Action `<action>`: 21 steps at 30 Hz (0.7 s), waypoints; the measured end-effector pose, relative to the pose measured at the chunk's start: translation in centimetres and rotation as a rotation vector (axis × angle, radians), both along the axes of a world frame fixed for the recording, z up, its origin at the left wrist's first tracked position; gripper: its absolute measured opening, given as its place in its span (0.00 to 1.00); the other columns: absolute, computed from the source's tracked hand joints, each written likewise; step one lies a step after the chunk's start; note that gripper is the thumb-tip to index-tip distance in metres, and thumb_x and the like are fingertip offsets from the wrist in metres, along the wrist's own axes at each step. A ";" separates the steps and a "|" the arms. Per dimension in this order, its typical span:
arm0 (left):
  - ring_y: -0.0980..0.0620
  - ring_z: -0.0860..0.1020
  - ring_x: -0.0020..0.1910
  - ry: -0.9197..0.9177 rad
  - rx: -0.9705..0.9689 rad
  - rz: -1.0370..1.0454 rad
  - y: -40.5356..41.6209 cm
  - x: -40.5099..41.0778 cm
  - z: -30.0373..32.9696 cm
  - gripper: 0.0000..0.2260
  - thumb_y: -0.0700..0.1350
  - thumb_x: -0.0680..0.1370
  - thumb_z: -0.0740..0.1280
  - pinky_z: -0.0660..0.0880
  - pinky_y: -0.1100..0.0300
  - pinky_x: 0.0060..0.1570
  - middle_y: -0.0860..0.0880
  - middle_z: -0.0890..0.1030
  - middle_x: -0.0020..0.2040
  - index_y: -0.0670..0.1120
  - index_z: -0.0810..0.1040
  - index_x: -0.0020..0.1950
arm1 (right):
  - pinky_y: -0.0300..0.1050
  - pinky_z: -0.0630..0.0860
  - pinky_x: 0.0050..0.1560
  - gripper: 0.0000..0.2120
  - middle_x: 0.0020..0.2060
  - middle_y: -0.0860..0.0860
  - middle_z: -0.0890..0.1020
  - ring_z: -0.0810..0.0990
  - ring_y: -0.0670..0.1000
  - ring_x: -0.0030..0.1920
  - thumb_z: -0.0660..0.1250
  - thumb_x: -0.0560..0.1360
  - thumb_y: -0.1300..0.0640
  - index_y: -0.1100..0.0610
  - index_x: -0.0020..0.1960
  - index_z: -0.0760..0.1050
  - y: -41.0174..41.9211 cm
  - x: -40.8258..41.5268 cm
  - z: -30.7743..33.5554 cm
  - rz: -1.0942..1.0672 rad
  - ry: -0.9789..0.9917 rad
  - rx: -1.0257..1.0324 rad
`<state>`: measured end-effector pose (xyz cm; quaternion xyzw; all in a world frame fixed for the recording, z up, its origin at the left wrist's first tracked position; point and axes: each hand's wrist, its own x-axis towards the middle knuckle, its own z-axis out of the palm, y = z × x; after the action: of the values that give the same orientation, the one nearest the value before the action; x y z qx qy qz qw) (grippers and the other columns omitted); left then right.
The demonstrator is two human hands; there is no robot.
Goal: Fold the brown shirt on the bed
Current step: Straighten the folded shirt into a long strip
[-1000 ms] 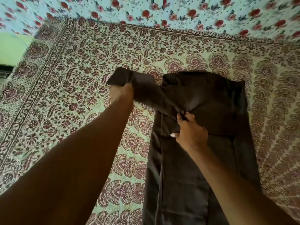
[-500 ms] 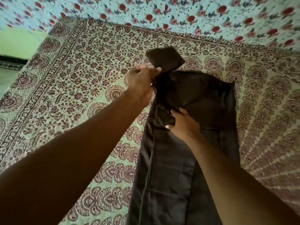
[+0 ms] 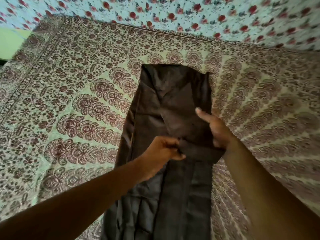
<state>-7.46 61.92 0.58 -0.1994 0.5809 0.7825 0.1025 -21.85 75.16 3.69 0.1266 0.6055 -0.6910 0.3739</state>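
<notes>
A printed bedspread (image 3: 72,94) covers nearly the whole view. It is pale green with dark red and brown paisley shapes in curved rows, and a band of small flowers and leaves runs along its edge. Behind it, at the top, lies a light blue sheet (image 3: 190,16) with red roses. In the upper left corner a plain bright green wall (image 3: 10,42) shows. The light is soft and even.

bedspread (image 3: 72,104): we see a paisley print, maroon on pale green, covering the bed
floral cloth (image 3: 173,13): light blue, red roses, along far edge
green surface (image 3: 10,42): far left
</notes>
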 end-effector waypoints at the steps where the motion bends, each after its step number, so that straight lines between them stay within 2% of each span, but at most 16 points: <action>1: 0.58 0.83 0.39 -0.033 -0.038 -0.017 1.1 1.1 -0.1 0.19 0.21 0.71 0.68 0.80 0.66 0.42 0.50 0.85 0.36 0.44 0.88 0.41 | 0.56 0.83 0.57 0.07 0.54 0.60 0.87 0.88 0.57 0.50 0.70 0.79 0.60 0.60 0.54 0.85 1.3 0.2 -0.4 0.019 0.071 0.096; 3: 0.61 0.82 0.35 -0.123 -0.060 -0.035 2.9 3.3 -0.1 0.22 0.18 0.73 0.61 0.78 0.69 0.37 0.53 0.84 0.32 0.42 0.85 0.39 | 0.64 0.81 0.60 0.09 0.50 0.58 0.88 0.87 0.60 0.50 0.73 0.74 0.65 0.59 0.53 0.85 3.9 1.1 -1.6 -0.007 0.130 0.248; 5: 0.61 0.82 0.33 -0.186 -0.051 -0.039 3.8 5.1 -0.2 0.20 0.19 0.73 0.60 0.77 0.69 0.34 0.53 0.83 0.30 0.40 0.83 0.40 | 0.66 0.80 0.60 0.12 0.50 0.59 0.88 0.87 0.61 0.52 0.71 0.74 0.67 0.61 0.56 0.84 5.8 3.1 -1.9 -0.045 0.069 0.246; 7: 0.55 0.81 0.31 -0.312 0.016 0.003 4.6 6.5 -0.2 0.17 0.23 0.73 0.60 0.79 0.66 0.34 0.48 0.82 0.28 0.38 0.84 0.34 | 0.66 0.79 0.62 0.12 0.53 0.61 0.87 0.86 0.63 0.55 0.68 0.76 0.69 0.63 0.59 0.82 7.6 5.4 -2.6 -0.045 0.027 0.210; 9: 0.48 0.80 0.36 -0.495 0.049 0.049 5.3 8.1 -0.5 0.18 0.25 0.75 0.57 0.81 0.58 0.42 0.41 0.81 0.32 0.35 0.83 0.34 | 0.67 0.79 0.63 0.11 0.52 0.59 0.87 0.85 0.62 0.55 0.68 0.77 0.69 0.61 0.57 0.83 8.9 7.7 -3.9 -0.007 0.033 0.246; 11: 0.42 0.80 0.44 -0.619 0.034 0.104 6.2 9.5 -0.5 0.14 0.27 0.74 0.58 0.80 0.54 0.40 0.39 0.82 0.41 0.32 0.83 0.40 | 0.70 0.78 0.61 0.10 0.49 0.58 0.88 0.86 0.63 0.54 0.69 0.75 0.69 0.58 0.52 0.84 10.0 9.4 -5.4 -0.002 0.078 0.288; 12: 0.41 0.81 0.45 -0.647 0.019 0.131 6.7 10.1 -0.6 0.10 0.28 0.72 0.61 0.80 0.55 0.38 0.39 0.83 0.43 0.33 0.83 0.42 | 0.71 0.79 0.59 0.09 0.48 0.57 0.88 0.86 0.62 0.53 0.71 0.75 0.67 0.57 0.50 0.84 10.4 10.1 -6.2 -0.013 0.088 0.312; 14: 0.47 0.83 0.34 -0.677 -0.055 0.174 7.5 11.2 -1.6 0.04 0.29 0.71 0.70 0.79 0.58 0.31 0.45 0.83 0.34 0.36 0.81 0.39 | 0.70 0.81 0.54 0.06 0.46 0.55 0.88 0.87 0.60 0.49 0.74 0.74 0.63 0.53 0.48 0.84 11.0 11.5 -7.1 -0.018 0.084 0.359; 15: 0.52 0.82 0.29 -0.660 -0.173 0.186 7.6 11.8 -2.4 0.05 0.30 0.71 0.74 0.79 0.58 0.29 0.49 0.82 0.29 0.38 0.82 0.37 | 0.68 0.83 0.52 0.06 0.46 0.54 0.88 0.87 0.59 0.49 0.77 0.73 0.61 0.52 0.47 0.83 11.3 12.2 -7.3 0.004 0.064 0.379; 16: 0.55 0.81 0.28 -0.611 -0.311 0.165 7.7 12.5 -3.2 0.07 0.32 0.69 0.78 0.81 0.56 0.32 0.52 0.81 0.27 0.40 0.83 0.35 | 0.65 0.84 0.49 0.09 0.47 0.54 0.88 0.87 0.59 0.49 0.78 0.72 0.60 0.51 0.48 0.82 11.5 12.8 -7.3 0.037 0.034 0.390; 18: 0.54 0.83 0.37 -0.540 -0.477 0.110 8.3 13.8 -4.2 0.09 0.38 0.64 0.81 0.83 0.49 0.48 0.52 0.84 0.35 0.51 0.85 0.33 | 0.57 0.84 0.42 0.14 0.48 0.52 0.87 0.87 0.57 0.49 0.79 0.71 0.64 0.51 0.50 0.79 11.8 14.0 -7.5 0.112 -0.046 0.384; 19: 0.52 0.83 0.42 -0.516 -0.514 0.083 8.6 14.4 -4.6 0.11 0.40 0.63 0.81 0.82 0.49 0.50 0.52 0.85 0.40 0.56 0.85 0.34 | 0.54 0.83 0.40 0.15 0.48 0.51 0.86 0.86 0.56 0.49 0.77 0.72 0.67 0.50 0.49 0.78 11.9 14.4 -7.5 0.123 -0.061 0.372; 21: 0.53 0.81 0.42 -0.483 -0.588 0.098 8.8 15.4 -5.3 0.17 0.39 0.63 0.81 0.79 0.57 0.47 0.53 0.83 0.42 0.61 0.83 0.36 | 0.56 0.83 0.44 0.16 0.49 0.51 0.86 0.85 0.55 0.49 0.75 0.73 0.69 0.51 0.50 0.78 12.1 15.1 -7.7 0.087 -0.056 0.330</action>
<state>7.98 70.71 -4.76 -0.4263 0.7295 0.5169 0.1372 -6.72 87.24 -4.04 0.1790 0.7049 -0.5618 0.3943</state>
